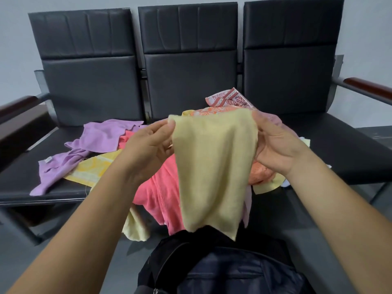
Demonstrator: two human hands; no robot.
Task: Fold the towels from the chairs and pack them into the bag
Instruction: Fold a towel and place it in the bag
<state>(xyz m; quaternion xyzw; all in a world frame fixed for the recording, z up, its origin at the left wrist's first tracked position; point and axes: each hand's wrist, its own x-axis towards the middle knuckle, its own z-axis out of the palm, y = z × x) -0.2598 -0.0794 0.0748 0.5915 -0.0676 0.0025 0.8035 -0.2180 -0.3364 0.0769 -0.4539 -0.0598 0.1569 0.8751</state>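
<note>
A pale yellow towel [212,170] hangs in the air in front of the chairs. My left hand [148,147] pinches its upper left corner and my right hand [275,145] pinches its upper right corner. Behind it, a heap of towels lies on the black seats: a purple towel [99,139], a yellow patterned towel [93,168], a coral pink towel [161,192] and a red-and-white patterned towel [229,98]. A dark navy bag [229,270] sits on the floor below my hands, under the hanging towel's lower edge.
Three joined black chairs [188,71] stand against a grey wall, with wooden armrests at the left [17,105] and right [369,88]. Another pale yellow towel [135,228] droops off the seat front. The right seat [339,141] is mostly bare.
</note>
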